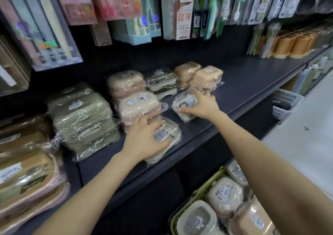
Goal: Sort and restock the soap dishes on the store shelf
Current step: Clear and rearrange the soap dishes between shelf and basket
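Two wrapped cream soap dishes lie flat near the front of the dark shelf (pixel 243 90). My left hand (pixel 146 139) grips the nearer soap dish (pixel 171 135), with the thumb across its label. My right hand (pixel 203 105) holds the farther soap dish (pixel 183 105) from its right side, fingers spread over the wrap. Behind them stand stacks of wrapped dishes: green ones (pixel 84 119), cream and pink ones (pixel 138 107), grey-cream ones (pixel 162 83) and orange ones (pixel 205 78).
A green basket (pixel 198 193) with several more wrapped soap dishes sits at the lower right. Pink and brown dishes (pixel 27 177) fill the near left shelf. Packaged goods hang above. White baskets (pixel 284 99) sit on the lower shelf at right, orange cups (pixel 295 45) beyond.
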`<state>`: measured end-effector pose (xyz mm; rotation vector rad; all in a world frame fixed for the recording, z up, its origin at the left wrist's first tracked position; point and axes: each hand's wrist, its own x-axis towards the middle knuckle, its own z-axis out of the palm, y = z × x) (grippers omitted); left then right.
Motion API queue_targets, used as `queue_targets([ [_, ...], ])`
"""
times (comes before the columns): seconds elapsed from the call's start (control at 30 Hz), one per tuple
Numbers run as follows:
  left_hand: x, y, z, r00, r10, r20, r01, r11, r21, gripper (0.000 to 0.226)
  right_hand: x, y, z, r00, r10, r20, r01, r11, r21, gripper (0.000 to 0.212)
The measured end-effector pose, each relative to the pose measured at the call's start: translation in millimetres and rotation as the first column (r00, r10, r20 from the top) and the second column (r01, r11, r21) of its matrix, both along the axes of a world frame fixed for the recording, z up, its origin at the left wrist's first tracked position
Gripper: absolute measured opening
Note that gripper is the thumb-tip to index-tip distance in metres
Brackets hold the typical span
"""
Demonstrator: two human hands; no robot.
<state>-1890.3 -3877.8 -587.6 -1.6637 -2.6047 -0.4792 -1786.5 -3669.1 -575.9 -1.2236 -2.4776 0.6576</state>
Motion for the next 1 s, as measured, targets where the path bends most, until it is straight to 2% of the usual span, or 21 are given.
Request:
queue_targets([
  [0.07,-2.1,-0.1,1.5,0.999,-0.022,-0.034,0.026,0.992,0.126,0.077,-4.6,2.1,-2.1,1.0,0.001,-0.018,-0.001,1.0,-0.009,0.106],
  [0.17,-8.0,4.2,11.4,0.987,-0.019,-0.158,0.08,0.917,0.392,0.049,-8.6,6.1,-3.7,0.994,-0.036,-0.102,0.036,0.999,-0.004,0.108],
  [0.27,-20.5,15.1,25.3,0.968,0.036,-0.249,0.083,0.888,0.452,0.032,-15.0,11.5,-3.5,0.959,-0.117,-0.259,0.115,0.993,-0.023,0.107],
  [0.33,-30.9,24.6,37.7,0.968,0.086,-0.235,0.011,0.924,0.381,0.03,-23.5,15.8,-1.2,0.942,-0.105,-0.318,0.098,0.994,-0.038,0.1],
  [0.47,-55.6,47.3,61.9,0.941,0.194,-0.279,-0.146,0.972,0.184,0.052,-51.6,24.3,9.7,0.937,-0.068,-0.344,0.058,0.998,-0.037,0.095],
  [0.57,-72.7,61.0,69.4,0.92,0.241,-0.308,-0.239,0.97,0.047,0.064,-76.7,30.7,23.5,0.931,-0.061,-0.36,0.063,0.998,-0.007,0.1],
  [0.73,-99.6,73.7,69.1,0.931,0.243,-0.274,-0.286,0.949,-0.132,0.079,-123.2,43.3,46.8,0.947,-0.054,-0.315,0.083,0.993,0.079,0.102],
  [0.83,-115.2,73.5,64.7,0.936,0.252,-0.244,-0.296,0.941,-0.165,0.087,-143.8,43.3,43.3,0.976,-0.012,-0.218,0.038,0.993,0.116,0.093],
  [0.97,-120.7,72.7,58.5,0.94,0.242,-0.24,-0.275,0.955,-0.111,0.087,-142.8,34.7,30.9,0.979,-0.106,-0.177,0.151,0.952,0.267,0.088],
  [1.0,-121.1,72.8,57.2,0.937,0.248,-0.248,-0.279,0.955,-0.099,0.087,-141.0,32.5,29.3,0.976,-0.113,-0.186,0.16,0.952,0.262,0.089],
])
